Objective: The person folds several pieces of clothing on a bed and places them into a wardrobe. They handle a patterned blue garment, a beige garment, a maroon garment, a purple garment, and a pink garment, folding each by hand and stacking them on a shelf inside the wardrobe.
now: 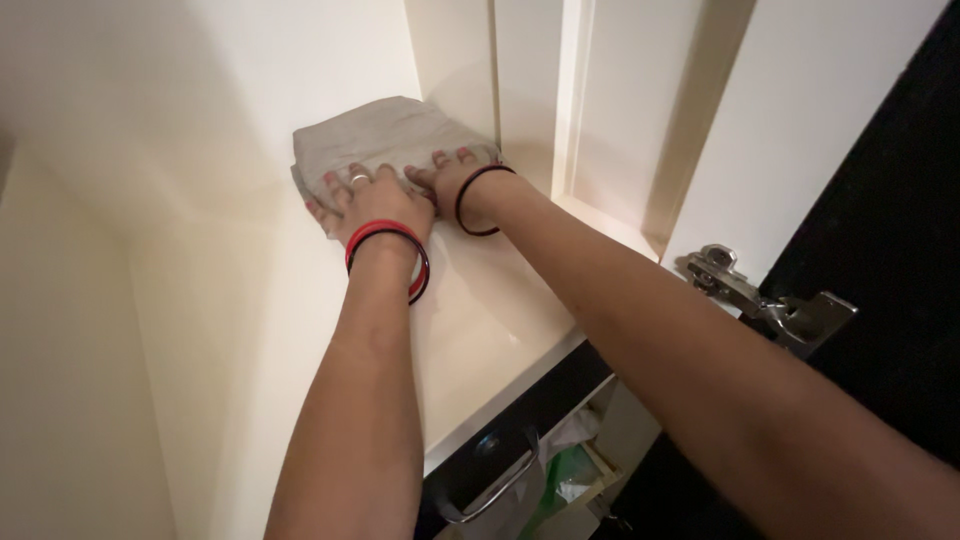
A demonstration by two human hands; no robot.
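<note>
Folded grey cloth (385, 140) lies flat at the back of the white cupboard shelf (480, 320), close against the inner side wall, so it already sits in place on the shelf. From the head view, both hands rest on its near edge. Left hand (368, 203), wearing red bangles, lies spread with fingers flat on the cloth. Right hand (455, 178), wearing a dark bangle, also presses down with fingers extended, gripping nothing. Beside them, the open door shows its metal hinge (765, 298).
</note>
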